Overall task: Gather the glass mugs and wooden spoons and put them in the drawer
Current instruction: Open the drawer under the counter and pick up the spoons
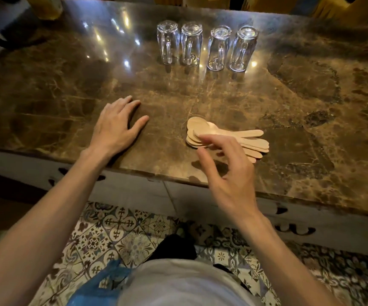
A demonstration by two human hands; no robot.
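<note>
Several clear glass mugs [206, 46] stand upside down in a row at the far middle of the brown marble counter [46, 96], handles facing me. A fanned stack of pale wooden spoons [234, 134] lies near the counter's front edge, bowls to the left. My right hand [227, 171] hovers just above and in front of the spoons, fingers spread and curled, holding nothing. My left hand [116, 124] rests flat on the counter to the left of the spoons, fingers apart. No drawer front is open in view.
The counter's pale cabinet front [134, 188] with dark metal handles [295, 229] runs below the marble edge. Patterned floor tiles [116, 230] lie beneath. A yellowish object [48, 7] stands at the far left corner, and yellow fabric [333, 5] hangs behind the counter.
</note>
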